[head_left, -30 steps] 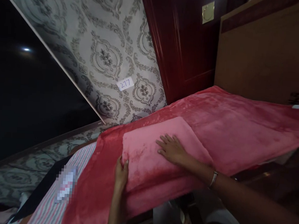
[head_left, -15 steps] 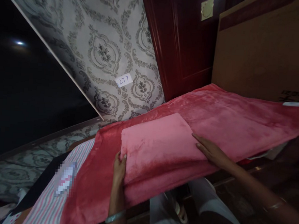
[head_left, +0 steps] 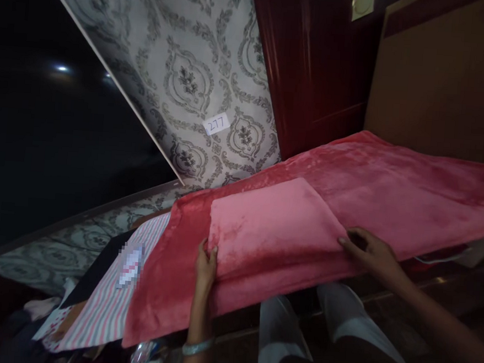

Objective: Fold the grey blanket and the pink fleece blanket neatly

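Observation:
A pink plush blanket (head_left: pixel 407 187) is spread out, with a lighter folded panel (head_left: pixel 273 214) lying on its middle. At the panel's left edge is my left hand (head_left: pixel 206 267), thumb and index finger closed on the fabric. My right hand (head_left: pixel 369 254) pinches the panel's right corner between thumb and fingertips. The surface beneath the blanket is mostly hidden.
Striped cloth (head_left: pixel 105 299) shows at the left, with a blurred patch on it. Behind stand a dark screen (head_left: pixel 63 136), patterned wallpaper (head_left: pixel 186 83) with a paper marked 277 (head_left: pixel 216 124), a red-brown door (head_left: pixel 316 70) and a cardboard box (head_left: pixel 443 79).
My right hand has gone from lying flat beside the panel to pinching its right corner. My left hand stays at the left edge. The view has shifted left.

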